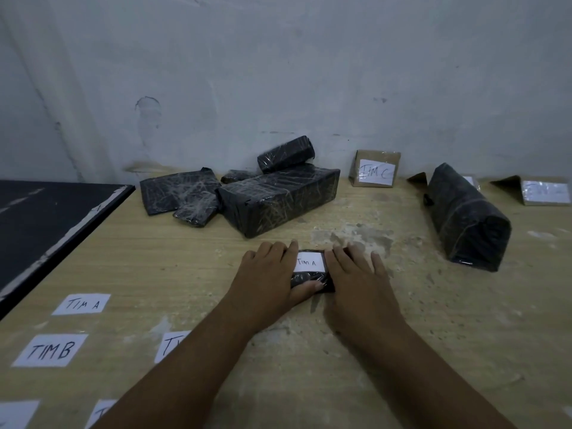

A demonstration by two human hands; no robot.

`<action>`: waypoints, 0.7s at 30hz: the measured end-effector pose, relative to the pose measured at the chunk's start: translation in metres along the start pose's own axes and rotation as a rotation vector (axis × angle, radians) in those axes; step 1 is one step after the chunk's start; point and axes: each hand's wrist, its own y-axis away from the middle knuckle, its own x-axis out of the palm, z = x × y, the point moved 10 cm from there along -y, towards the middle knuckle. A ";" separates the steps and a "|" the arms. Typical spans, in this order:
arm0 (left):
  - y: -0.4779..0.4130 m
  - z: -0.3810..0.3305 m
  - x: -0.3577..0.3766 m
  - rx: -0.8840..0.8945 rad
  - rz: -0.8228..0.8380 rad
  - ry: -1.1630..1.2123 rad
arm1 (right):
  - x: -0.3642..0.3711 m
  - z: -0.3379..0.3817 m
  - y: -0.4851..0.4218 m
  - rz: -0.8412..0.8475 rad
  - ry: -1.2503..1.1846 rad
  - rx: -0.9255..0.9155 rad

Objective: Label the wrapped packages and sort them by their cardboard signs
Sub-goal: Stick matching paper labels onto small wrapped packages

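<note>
A small black wrapped package (310, 278) lies on the wooden table (340, 351) in front of me, with a white label (309, 262) reading "TIM A" on top. My left hand (267, 270) lies flat on its left side, thumb along the near edge. My right hand (356, 274) lies flat over its right side, fingers straight. Several black wrapped packages (278, 199) are piled at the back. A cardboard sign (375, 168) marked "TIM C" stands by the wall. A long package (464, 218) lies at the right.
Loose paper labels lie at the near left: "TIM A" (82, 304), "TIM B" (51, 350), and others partly hidden by my left arm or cut off. More cardboard signs (538, 190) lie at the far right. A black board (46, 218) borders the table's left.
</note>
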 end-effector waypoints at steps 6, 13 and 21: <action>-0.001 0.000 0.002 -0.013 0.018 0.014 | 0.004 0.006 0.016 0.003 0.009 -0.082; -0.001 0.000 0.004 -0.004 0.025 -0.001 | 0.003 0.000 0.022 -0.055 0.083 0.069; 0.003 0.010 -0.004 -0.161 -0.060 0.196 | 0.000 -0.007 0.030 0.034 0.030 -0.025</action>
